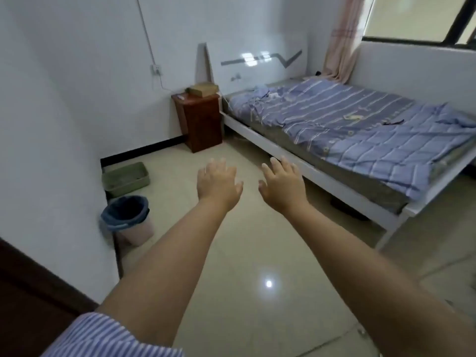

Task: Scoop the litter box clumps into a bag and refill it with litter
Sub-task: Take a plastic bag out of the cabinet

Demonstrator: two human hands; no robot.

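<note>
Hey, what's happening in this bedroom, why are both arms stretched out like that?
A person stands on the tiled floor with left hand and right hand held out, open, holding nothing. The green litter box sits by the wall, untouched, beside a bag-lined pink bin. Scooping has not begun; no scoop shows.

Floor (257, 253) is seen as glossy, smooth pale tile with a light glare; walls (64, 86) are matt white. Litter box (126, 179) looks like matt green plastic, the bin (134, 228) pink plastic lined with a thin, crinkled blue bag (121, 217). Nightstand (201, 122) is finished in reddish-brown wood, headboard (257, 65) in shiny white panel, and quilted striped cloth is spread on the bed (360, 124).
</note>
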